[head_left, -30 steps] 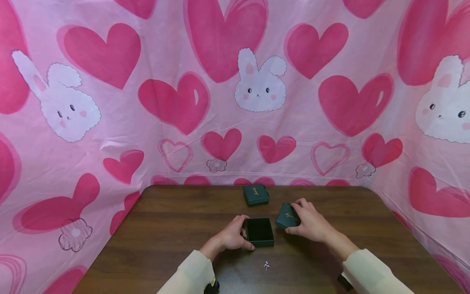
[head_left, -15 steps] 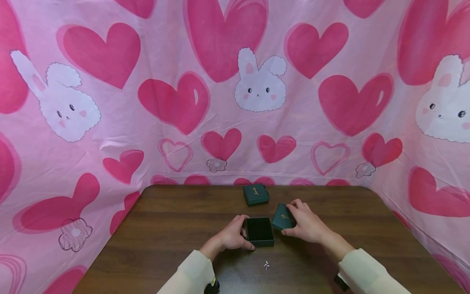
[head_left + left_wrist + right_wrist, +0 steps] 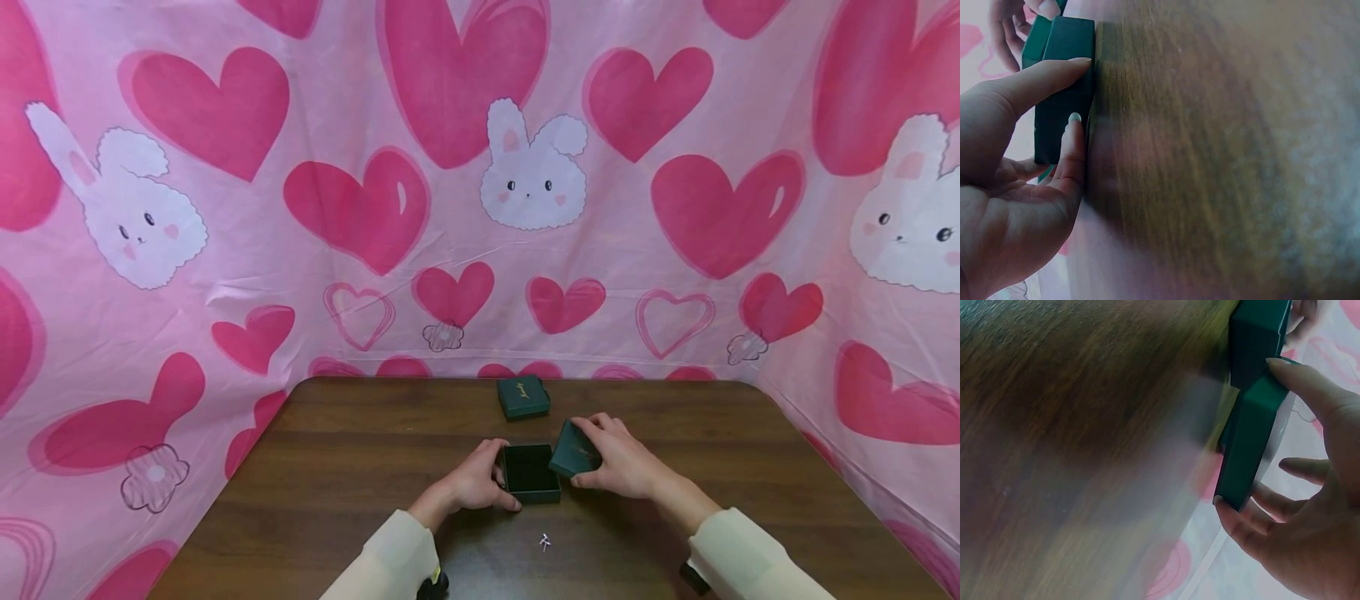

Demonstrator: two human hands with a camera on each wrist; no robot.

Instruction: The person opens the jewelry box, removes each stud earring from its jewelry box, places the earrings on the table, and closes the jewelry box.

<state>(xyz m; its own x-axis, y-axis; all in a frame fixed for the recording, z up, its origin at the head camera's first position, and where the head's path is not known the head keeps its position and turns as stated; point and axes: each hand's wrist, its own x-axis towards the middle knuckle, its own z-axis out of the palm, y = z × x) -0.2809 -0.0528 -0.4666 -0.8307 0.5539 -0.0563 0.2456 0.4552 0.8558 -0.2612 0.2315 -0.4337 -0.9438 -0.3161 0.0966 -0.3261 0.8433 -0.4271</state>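
Left hand (image 3: 474, 483): fingers grip the open box (image 3: 531, 472), midway between the desk's (image 3: 360, 467) side edges. Right hand (image 3: 621, 460): fingers pinch the lid (image 3: 573, 450), tilted at the box's right rim. Recommended: steady the box, level the lid and align its corners before applying pressure.

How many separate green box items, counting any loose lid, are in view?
3: an open box in the left hand, a tilted lid in the right hand, and another box farther back on the table. Anything inside that one would be hidden.
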